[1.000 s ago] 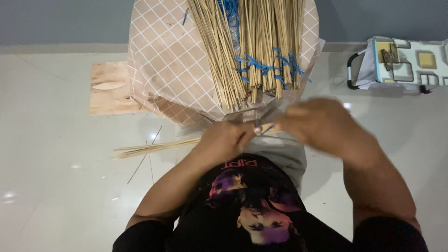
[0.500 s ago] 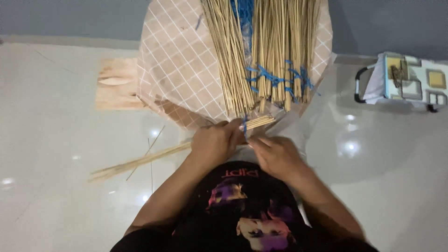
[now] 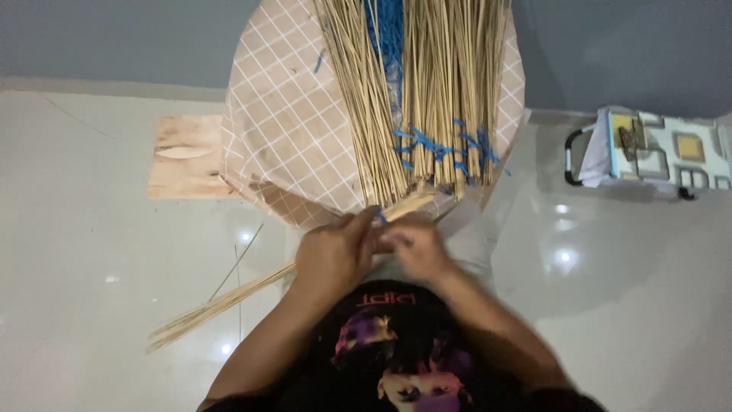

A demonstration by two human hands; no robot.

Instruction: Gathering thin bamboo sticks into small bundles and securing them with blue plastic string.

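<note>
My left hand [image 3: 335,252] and my right hand [image 3: 415,244] meet close together at the near edge of a round board [image 3: 282,130] covered in a pink checked cloth. Both pinch a thin bundle of pale sticks [image 3: 221,305] that runs down-left across the white floor. A bit of blue string shows between my fingers. Rows of long pale sticks [image 3: 427,91] lie fanned on the board, bound near their lower ends with blue string [image 3: 438,145].
A flat wooden piece [image 3: 183,156] lies on the floor left of the board. A white patterned bag with a black handle [image 3: 656,152] sits at the right. A grey wall runs behind. Loose thin sticks [image 3: 236,263] lie on the floor.
My right hand has come in from the right and now meets my left hand at the stick bundle. The view has shifted slightly right.
</note>
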